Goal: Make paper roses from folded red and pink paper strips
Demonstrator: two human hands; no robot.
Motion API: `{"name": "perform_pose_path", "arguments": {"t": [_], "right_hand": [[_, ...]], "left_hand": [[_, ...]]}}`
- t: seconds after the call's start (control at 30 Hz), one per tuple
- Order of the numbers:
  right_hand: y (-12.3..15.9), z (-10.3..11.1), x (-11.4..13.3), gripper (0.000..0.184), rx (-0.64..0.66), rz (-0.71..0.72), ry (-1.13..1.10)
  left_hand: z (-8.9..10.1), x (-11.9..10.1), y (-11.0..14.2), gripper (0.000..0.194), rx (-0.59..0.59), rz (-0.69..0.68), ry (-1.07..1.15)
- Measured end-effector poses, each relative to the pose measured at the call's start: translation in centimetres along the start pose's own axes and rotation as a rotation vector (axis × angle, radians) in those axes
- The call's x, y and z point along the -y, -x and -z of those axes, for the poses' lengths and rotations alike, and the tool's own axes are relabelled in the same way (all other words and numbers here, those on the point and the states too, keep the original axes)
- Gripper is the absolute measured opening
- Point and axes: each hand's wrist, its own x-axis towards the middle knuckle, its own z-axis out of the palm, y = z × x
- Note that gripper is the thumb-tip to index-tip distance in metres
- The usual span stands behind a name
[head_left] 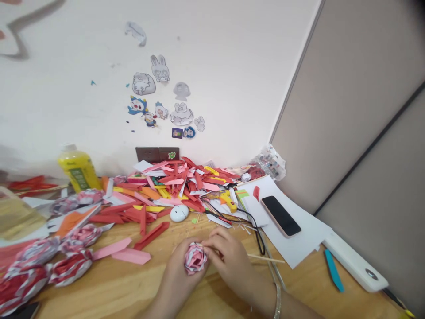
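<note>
A rolled pink, red and white paper rose (195, 258) sits between both hands over the wooden table (116, 288). My left hand (177, 277) wraps its fingers round the rose from below and the left. My right hand (229, 259), with a bracelet on the wrist, pinches the rose's right side with curled fingers. Several finished paper roses (71, 266) lie to the left.
A heap of red, pink and yellow folded paper strips (175, 186) fills the back of the table. A yellow bottle (79, 170) stands back left. A white oval object (179, 213), a phone (281, 215) on white sheets, a black cord (257, 230), a thin stick (265, 258) and a blue pen (334, 270) lie to the right.
</note>
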Motion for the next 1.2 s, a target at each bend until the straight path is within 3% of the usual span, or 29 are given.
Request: {"name": "perform_pose_path", "arguments": {"t": [0.47,0.77,1.2], "right_hand": [[-0.7,1.1,-0.1,0.010,0.115,-0.012,0.142],[-0.7,1.4,-0.2,0.014,0.065,0.025,0.003],[-0.1,0.3,-0.3,0.012,-0.057,0.074,0.035]], "left_hand": [[0.0,-0.2,0.0,0.023,0.020,-0.051,-0.054],[0.1,0.0,0.1,0.025,0.030,-0.040,-0.033],[0.1,0.1,0.1,0.023,0.054,-0.075,-0.077]]}}
